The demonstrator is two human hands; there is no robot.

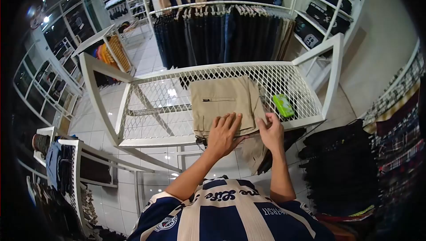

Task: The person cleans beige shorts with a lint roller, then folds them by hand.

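Folded beige trousers (pixel 222 92) with a zipped pocket lie on the white mesh shelf (pixel 155 125). My left hand (pixel 223 137) rests flat on their near part, fingers spread. At the right near corner, my right hand (pixel 271 132) has its thumb and fingers at the edge of the cloth, and what lies between them is too small to tell. A green packet (pixel 283 105) sits on the mesh just beyond my right hand. Below the shelf's front edge hangs more beige cloth (pixel 254 154).
Behind the shelf hangs a rail of dark trousers (pixel 213 37). Bags and caps fill a rack (pixel 328 10) at the upper right. Dark clothes (pixel 339 165) hang at the right, and another white rack (pixel 77 165) stands at the lower left. The shelf's end frames rise on both sides.
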